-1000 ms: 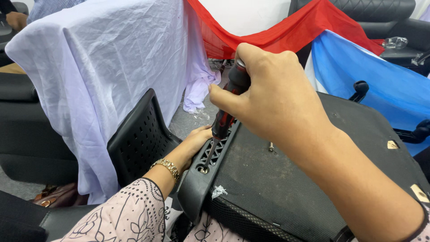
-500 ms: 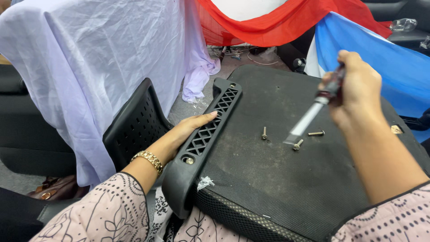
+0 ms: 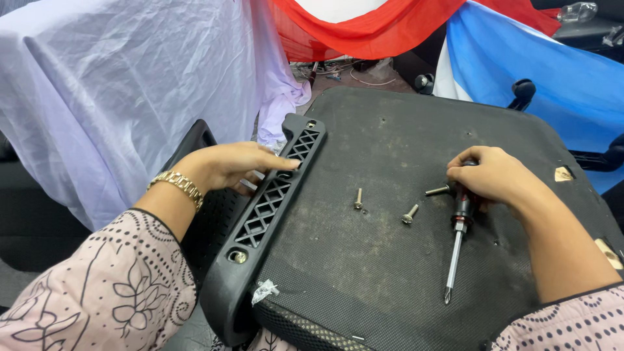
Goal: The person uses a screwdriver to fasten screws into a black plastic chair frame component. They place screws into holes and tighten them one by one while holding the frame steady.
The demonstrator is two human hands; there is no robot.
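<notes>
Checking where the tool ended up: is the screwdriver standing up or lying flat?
Lying flat. The screwdriver rests on the black seat underside, tip toward the camera, with the right hand on its handle.

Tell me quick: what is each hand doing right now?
Left hand: open, fingers flat on the black lattice armrest.
Right hand: closed around the screwdriver handle, near the loose screws.

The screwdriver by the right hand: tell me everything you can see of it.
The screwdriver lies flat on the black underside of the upturned chair seat. Its dark handle, with some red on it, sits under the fingers of the right hand; the bright metal shaft runs toward the camera, ending in a dark tip that points at the wearer. One loose screw lies just left of the handle.
</notes>
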